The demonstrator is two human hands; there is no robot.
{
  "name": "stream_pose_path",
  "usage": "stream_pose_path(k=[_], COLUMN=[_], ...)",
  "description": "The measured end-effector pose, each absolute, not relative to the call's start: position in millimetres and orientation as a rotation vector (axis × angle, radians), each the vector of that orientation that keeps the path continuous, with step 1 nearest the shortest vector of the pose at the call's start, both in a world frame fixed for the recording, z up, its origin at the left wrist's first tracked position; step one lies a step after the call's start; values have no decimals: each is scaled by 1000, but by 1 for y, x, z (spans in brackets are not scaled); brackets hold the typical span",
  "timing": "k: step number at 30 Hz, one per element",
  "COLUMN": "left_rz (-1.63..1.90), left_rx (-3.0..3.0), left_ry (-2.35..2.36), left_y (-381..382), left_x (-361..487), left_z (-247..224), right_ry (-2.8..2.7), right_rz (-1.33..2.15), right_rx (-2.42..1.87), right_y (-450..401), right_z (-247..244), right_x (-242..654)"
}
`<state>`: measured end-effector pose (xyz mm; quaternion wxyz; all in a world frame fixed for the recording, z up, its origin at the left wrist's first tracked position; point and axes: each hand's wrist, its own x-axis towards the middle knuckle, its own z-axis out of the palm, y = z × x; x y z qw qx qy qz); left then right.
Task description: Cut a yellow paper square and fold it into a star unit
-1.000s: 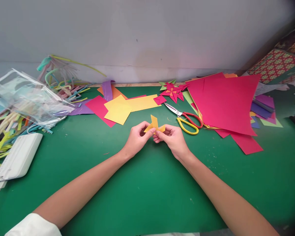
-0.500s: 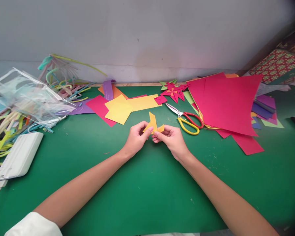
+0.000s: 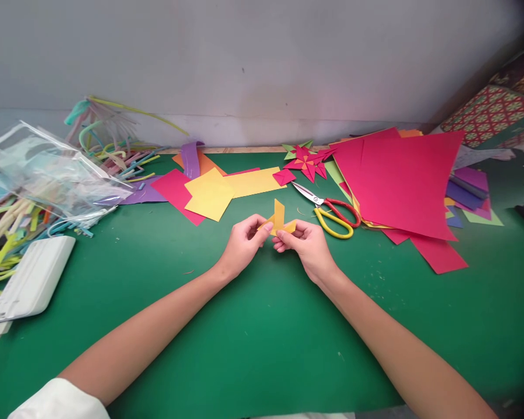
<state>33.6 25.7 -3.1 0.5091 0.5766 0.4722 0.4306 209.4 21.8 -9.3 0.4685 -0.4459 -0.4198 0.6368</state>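
A small folded yellow paper (image 3: 279,216) is pinched between both hands above the green table (image 3: 244,343), with one flap standing upright in its middle. My left hand (image 3: 243,244) grips its left side, thumb on top. My right hand (image 3: 308,247) holds the right side the same way, the thumb pressed near the lower fold. The fingers hide the paper's lower edges. Just beyond the right hand lie scissors (image 3: 325,209) with one red and one yellow handle, blades pointing back left.
Yellow squares (image 3: 210,195) and a yellow strip (image 3: 255,182) lie beyond the hands. Red folded paper flowers (image 3: 308,163) sit behind the scissors. Red sheets (image 3: 397,180) are stacked at right. At left are a plastic bag (image 3: 48,169), pipe cleaners (image 3: 4,233) and a white power bank (image 3: 34,278).
The yellow paper has turned slightly between my fingers; its middle flap now stands straighter and farther right. My right hand has shifted a little to the right.
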Motion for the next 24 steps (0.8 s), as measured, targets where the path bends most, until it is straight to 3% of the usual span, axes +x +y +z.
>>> stream_pose_path(k=[11, 24], left_rz=[999, 1187], left_rx=[1374, 1223], left_ry=[1113, 1108], left_y=[29, 31], left_x=[31, 30], left_z=[-5, -16], right_ry=[-1016, -992], right_rz=[1543, 1449], right_rx=[-1098, -1142], right_y=[23, 32], right_z=[-6, -4], right_x=[214, 224])
